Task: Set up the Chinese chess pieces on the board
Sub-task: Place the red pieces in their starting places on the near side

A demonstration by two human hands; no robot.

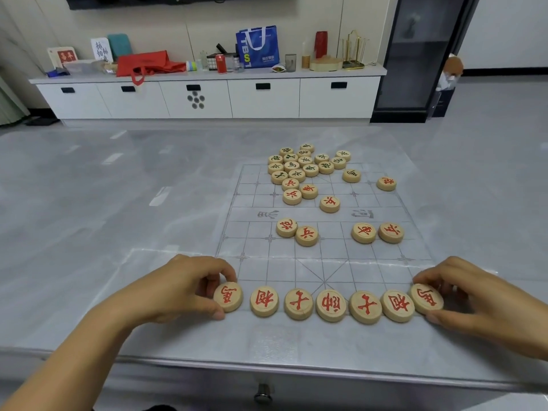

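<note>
On the board's [323, 253] near edge, both hands' fingers grip the end pieces: left hand [181, 287], right hand [471, 295]

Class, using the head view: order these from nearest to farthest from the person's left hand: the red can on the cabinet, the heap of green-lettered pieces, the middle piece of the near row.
From the left hand:
1. Middle piece, near row.
2. Green-lettered heap, board's far end.
3. Red can, on cabinet.

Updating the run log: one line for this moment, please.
near row: seven red pieces | left hand: on left end piece | right hand: on right end piece | other pieces: loose
</note>
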